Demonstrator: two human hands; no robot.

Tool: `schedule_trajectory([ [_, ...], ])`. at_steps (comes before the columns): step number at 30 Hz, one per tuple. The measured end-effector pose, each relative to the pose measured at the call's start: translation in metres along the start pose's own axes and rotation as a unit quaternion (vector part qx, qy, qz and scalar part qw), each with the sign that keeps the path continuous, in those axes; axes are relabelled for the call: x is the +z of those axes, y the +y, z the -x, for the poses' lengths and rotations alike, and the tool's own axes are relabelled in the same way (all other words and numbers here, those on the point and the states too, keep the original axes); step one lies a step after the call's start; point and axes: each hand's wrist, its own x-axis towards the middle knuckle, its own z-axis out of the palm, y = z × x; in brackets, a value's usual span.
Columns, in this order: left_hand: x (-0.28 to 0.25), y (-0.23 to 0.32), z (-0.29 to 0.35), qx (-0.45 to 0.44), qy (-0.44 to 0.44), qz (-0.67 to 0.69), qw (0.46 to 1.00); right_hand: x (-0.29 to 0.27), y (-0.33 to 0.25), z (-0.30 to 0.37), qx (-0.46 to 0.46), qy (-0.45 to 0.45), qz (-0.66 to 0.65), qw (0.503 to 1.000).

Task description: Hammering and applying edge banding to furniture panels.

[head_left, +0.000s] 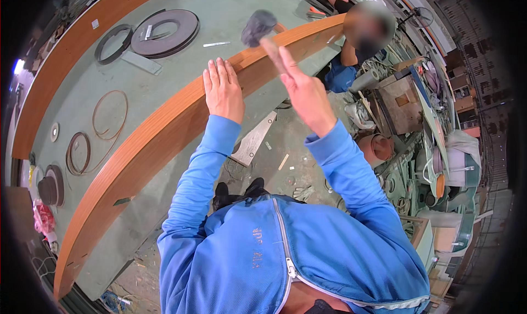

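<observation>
A long wood-grained panel [159, 116] stands on edge and curves across the green worktable [170, 91]. My left hand [224, 91] lies flat against it, fingers stretched over its top edge. My right hand [307, 97] is wrapped round the handle of a mallet [259, 28]. The mallet's dark, rounded head is slightly blurred and hangs over the far side of the panel, a little beyond my left fingertips. Whether the head touches the panel I cannot tell.
Rolls of dark edging strip [167, 33] and a coil of thin strip [79, 152] lie on the worktable. A second wooden panel [55, 61] curves along its far left. Another person [346, 67] is at the panel's far right end. Crowded shelves and bins [376, 149] stand at right.
</observation>
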Motion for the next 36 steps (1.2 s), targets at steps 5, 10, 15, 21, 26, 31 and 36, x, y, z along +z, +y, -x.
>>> schedule_trajectory([
  [5, 0.011, 0.023, -0.014, -0.009, 0.000, 0.001, 1.000, -0.005, 0.030, -0.011, -0.047, -0.033, -0.037, 0.998],
  [10, 0.020, 0.042, -0.025, -0.025, 0.022, -0.006, 0.999, -0.011, 0.062, -0.019, -0.002, -0.025, 0.049, 0.998],
  [15, 0.034, 0.060, -0.034, -0.045, 0.025, -0.033, 0.998, -0.035, 0.077, -0.028, 0.012, -0.066, -0.038, 0.997],
  [21, 0.045, 0.079, -0.046, -0.052, 0.039, -0.080, 0.995, -0.023, 0.128, -0.036, -0.056, -0.056, 0.015, 0.997],
  [26, 0.057, 0.086, -0.072, -0.028, -0.001, -0.058, 0.998, -0.030, 0.129, -0.039, -0.050, -0.094, 0.041, 0.994],
  [31, 0.070, 0.095, -0.080, -0.017, 0.019, -0.059, 0.998, -0.053, 0.129, -0.056, -0.076, -0.013, -0.054, 0.996],
  [36, 0.067, 0.104, -0.079, -0.061, -0.007, -0.078, 0.995, -0.033, 0.146, -0.059, -0.099, -0.078, 0.017, 0.992],
])
